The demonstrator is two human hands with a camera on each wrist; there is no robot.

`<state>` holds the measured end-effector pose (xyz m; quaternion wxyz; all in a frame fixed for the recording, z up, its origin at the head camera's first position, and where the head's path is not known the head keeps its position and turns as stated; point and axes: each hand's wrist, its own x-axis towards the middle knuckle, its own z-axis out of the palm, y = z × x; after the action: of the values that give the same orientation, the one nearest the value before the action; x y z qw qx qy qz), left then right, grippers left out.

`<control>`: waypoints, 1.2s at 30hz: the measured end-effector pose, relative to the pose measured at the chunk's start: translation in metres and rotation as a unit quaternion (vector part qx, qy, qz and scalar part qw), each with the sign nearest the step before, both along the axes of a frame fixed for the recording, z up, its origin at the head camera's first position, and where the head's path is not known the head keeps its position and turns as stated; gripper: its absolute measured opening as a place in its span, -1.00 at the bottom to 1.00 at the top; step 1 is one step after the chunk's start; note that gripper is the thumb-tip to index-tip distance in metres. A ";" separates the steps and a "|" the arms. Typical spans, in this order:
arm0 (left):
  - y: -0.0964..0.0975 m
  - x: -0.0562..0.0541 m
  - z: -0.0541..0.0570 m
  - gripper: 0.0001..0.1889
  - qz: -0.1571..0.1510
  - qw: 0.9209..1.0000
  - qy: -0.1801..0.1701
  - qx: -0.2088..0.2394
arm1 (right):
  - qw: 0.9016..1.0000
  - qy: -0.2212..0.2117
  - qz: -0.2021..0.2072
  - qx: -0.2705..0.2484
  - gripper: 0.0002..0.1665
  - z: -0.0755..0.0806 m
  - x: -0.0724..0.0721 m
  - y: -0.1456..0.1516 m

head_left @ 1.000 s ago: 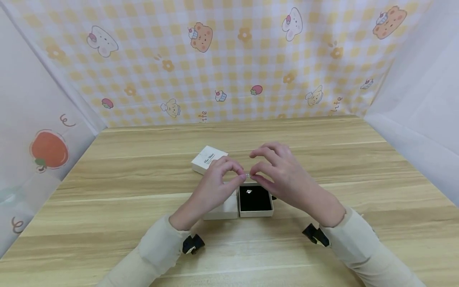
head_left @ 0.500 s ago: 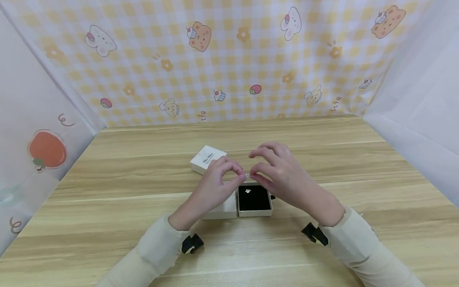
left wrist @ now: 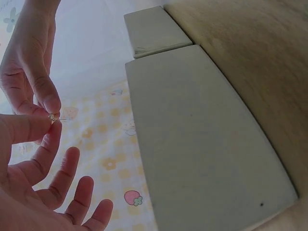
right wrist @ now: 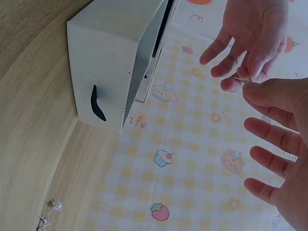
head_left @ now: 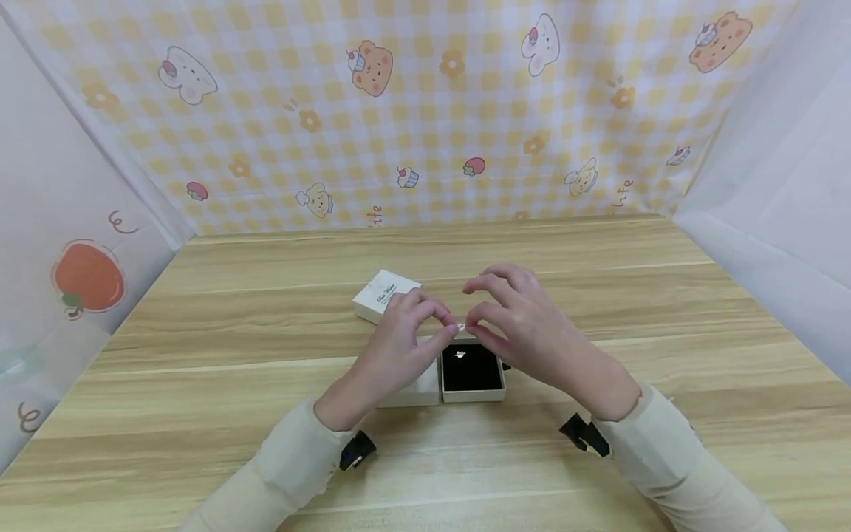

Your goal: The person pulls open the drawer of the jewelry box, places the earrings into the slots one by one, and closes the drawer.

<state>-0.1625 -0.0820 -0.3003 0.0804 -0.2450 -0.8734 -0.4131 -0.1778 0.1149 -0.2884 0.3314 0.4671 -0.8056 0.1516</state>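
My left hand and right hand meet fingertip to fingertip above the back edge of an open box tray. Between them is a tiny shiny stud earring with a thin post sticking out sideways. Left thumb and index finger pinch one side of it, right thumb and index finger the other. The other fingers of both hands are spread apart. A second silvery earring sits on the tray's black lining, near its back left. The tray has a black ribbon tab on its side.
A white box sleeve stands against the tray's left side, partly under my left hand. Behind it lies a white box with printed lettering. Small silvery pieces lie on the wooden table, right of the tray.
Both hands stay almost in place with the earring between them; only the fingertips shift very slightly. The boxes and the earring in the tray have not moved.
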 end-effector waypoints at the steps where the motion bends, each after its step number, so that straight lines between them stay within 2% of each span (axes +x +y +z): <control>1: 0.000 0.000 0.000 -0.94 0.000 1.000 0.009 -0.006 | 1.000 -0.004 -0.002 0.001 -0.83 0.000 0.000 0.000; 8: -0.001 -0.001 -0.004 -0.96 -0.002 0.995 0.080 -0.056 | 0.999 -0.043 -0.018 0.009 -0.87 0.001 0.001 0.001; 17: -0.002 0.000 -0.004 -0.94 -0.007 0.989 0.115 -0.095 | 0.994 -0.098 -0.038 0.022 -0.90 0.002 0.003 0.002; 23: -0.004 -0.001 -0.004 -0.96 -0.010 0.987 0.130 -0.098 | 0.992 -0.117 -0.037 0.024 -0.90 0.003 0.003 0.003; 27: -0.005 -0.001 -0.003 -0.95 -0.006 0.988 0.116 -0.097 | 0.991 -0.122 -0.039 0.024 -0.89 0.003 0.003 0.005; 32: -0.006 0.000 0.001 -0.82 -0.005 0.993 0.058 -0.104 | 0.991 -0.127 -0.041 0.028 -0.89 0.001 0.003 0.006; 36: -0.006 0.000 0.002 -0.69 -0.011 0.989 0.007 -0.145 | 0.989 -0.134 -0.046 0.035 -0.88 0.000 0.002 0.006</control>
<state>-0.1626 -0.0882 -0.2984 0.0461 -0.2663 -0.9208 -0.2812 -0.1757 0.1210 -0.2888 0.2107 0.4168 -0.8680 0.1686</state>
